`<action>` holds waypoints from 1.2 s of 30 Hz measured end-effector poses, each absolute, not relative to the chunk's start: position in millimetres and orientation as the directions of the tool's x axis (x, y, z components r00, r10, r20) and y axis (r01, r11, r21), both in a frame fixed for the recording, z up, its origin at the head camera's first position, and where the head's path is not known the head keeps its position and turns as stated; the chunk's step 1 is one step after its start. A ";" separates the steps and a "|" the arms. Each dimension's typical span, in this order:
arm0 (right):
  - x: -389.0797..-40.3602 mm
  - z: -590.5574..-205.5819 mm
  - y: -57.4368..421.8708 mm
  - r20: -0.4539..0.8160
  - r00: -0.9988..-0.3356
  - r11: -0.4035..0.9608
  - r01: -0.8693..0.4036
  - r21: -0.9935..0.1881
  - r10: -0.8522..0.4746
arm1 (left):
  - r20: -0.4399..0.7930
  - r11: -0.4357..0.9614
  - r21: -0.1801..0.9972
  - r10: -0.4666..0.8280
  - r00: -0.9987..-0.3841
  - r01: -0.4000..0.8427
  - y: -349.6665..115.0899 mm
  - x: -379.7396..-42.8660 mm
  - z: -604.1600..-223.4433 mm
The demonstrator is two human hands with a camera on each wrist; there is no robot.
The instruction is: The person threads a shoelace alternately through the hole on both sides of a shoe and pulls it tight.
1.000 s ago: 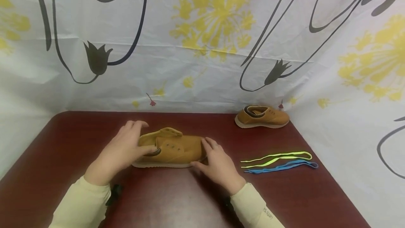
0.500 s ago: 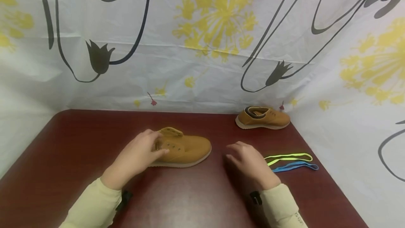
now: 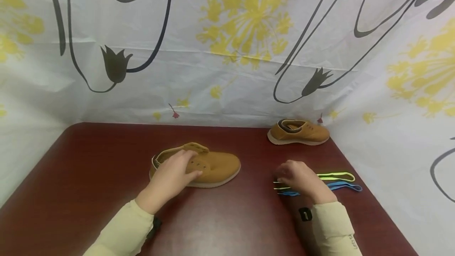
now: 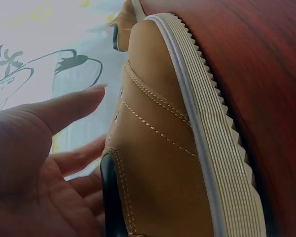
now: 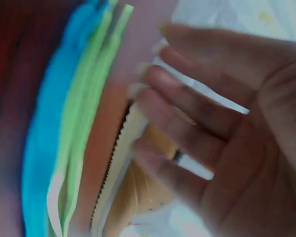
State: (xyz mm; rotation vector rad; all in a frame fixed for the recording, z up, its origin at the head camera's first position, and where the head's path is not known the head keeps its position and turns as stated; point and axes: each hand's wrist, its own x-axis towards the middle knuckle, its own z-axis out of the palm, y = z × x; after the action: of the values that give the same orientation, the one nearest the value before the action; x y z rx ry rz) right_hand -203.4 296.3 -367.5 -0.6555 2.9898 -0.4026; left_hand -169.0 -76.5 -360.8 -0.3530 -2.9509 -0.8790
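A tan shoe (image 3: 224,167), unlaced with open eyelets, sits left of centre on the table with its toe pointing right. My left hand (image 3: 167,181) is over its opening and eyelet flaps, thumb apart from the fingers. The left wrist view shows the shoe's stitched side (image 4: 153,163) beside the loosely spread hand (image 4: 34,163). To the right, my right hand (image 3: 305,181) hovers above a yellow-green shoelace (image 3: 343,174) and a blue shoelace (image 3: 348,186), covering their middle. Its fingers are loosely bent with nothing between them in the right wrist view.
A second tan shoe (image 3: 309,134) stands at the table's back right corner. Patterned white sheeting (image 3: 199,82) hangs behind the dark red table (image 3: 220,224) and along its sides. A black wrist device (image 3: 305,214) shows by my right cuff.
My right hand has left the shoe's toe and moved right to above the laces. My left hand has shifted from the heel opening toward the eyelets. The shoe stays in place.
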 end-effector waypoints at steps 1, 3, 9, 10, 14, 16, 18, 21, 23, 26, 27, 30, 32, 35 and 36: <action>-203.2 -367.3 298.3 -0.018 -0.906 0.873 -0.401 -0.279 -0.422 | 0.095 0.812 0.538 0.207 -0.974 0.225 -76.3 -169.7 -360.6; -202.5 -367.3 300.7 -0.056 -0.901 0.866 -0.395 -0.307 -0.431 | 0.069 0.804 0.554 0.215 -0.974 0.217 -76.0 -172.1 -359.0; -201.7 -370.5 304.1 -0.097 -0.914 0.884 -0.348 -0.312 -0.394 | -0.008 0.767 0.603 0.281 -0.960 0.220 -73.3 -184.9 -350.7; -201.7 -370.9 304.4 -0.097 -0.915 0.885 -0.346 -0.311 -0.392 | -0.017 0.766 0.603 0.292 -0.956 0.223 -72.7 -186.5 -349.9; -202.5 -371.4 305.3 -0.083 -0.908 0.876 -0.367 -0.313 -0.410 | -0.050 0.776 0.591 0.306 -0.951 0.219 -72.3 -189.6 -351.8; -203.2 -371.4 305.8 -0.084 -0.908 0.875 -0.368 -0.315 -0.412 | -0.058 0.778 0.594 0.293 -0.954 0.203 -72.3 -190.1 -354.0; -204.3 -371.5 307.0 -0.093 -0.910 0.880 -0.358 -0.311 -0.403 | -0.057 0.779 0.596 0.284 -0.957 0.196 -72.1 -190.2 -356.5; -205.4 -372.6 309.5 -0.101 -0.912 0.886 -0.354 -0.298 -0.398 | -0.038 0.780 0.594 0.272 -0.962 0.197 -70.6 -190.7 -359.4; -205.5 -373.5 311.0 -0.094 -0.911 0.886 -0.361 -0.291 -0.402 | -0.029 0.786 0.585 0.267 -0.963 0.200 -69.3 -191.1 -360.9; -205.5 -375.3 312.2 -0.075 -0.908 0.881 -0.376 -0.286 -0.412 | -0.019 0.792 0.573 0.270 -0.963 0.211 -68.1 -191.4 -361.1; -205.7 -375.7 312.2 -0.071 -0.909 0.881 -0.377 -0.284 -0.412 | -0.015 0.792 0.572 0.271 -0.962 0.214 -67.9 -191.6 -360.6; -207.0 -376.8 312.0 -0.057 -0.914 0.884 -0.370 -0.284 -0.401 | -0.005 0.788 0.573 0.279 -0.960 0.226 -67.7 -192.1 -358.9; -207.8 -376.7 311.4 -0.053 -0.919 0.887 -0.361 -0.286 -0.391 | -0.006 0.786 0.575 0.284 -0.959 0.229 -67.6 -193.0 -357.3; -208.9 -378.1 310.5 -0.053 -0.922 0.890 -0.354 -0.287 -0.384 | -0.017 0.786 0.573 0.293 -0.956 0.231 -67.7 -193.6 -356.0; -209.2 -378.7 310.0 -0.055 -0.923 0.891 -0.350 -0.290 -0.381 | -0.020 0.786 0.573 0.295 -0.955 0.231 -67.7 -193.7 -355.7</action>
State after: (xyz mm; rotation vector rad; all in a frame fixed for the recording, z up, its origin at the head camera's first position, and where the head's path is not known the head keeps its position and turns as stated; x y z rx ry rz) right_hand -209.2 310.0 -378.7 -0.5715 2.9472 -0.4211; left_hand -193.7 -67.7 -355.7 -0.4529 -3.0711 -0.9622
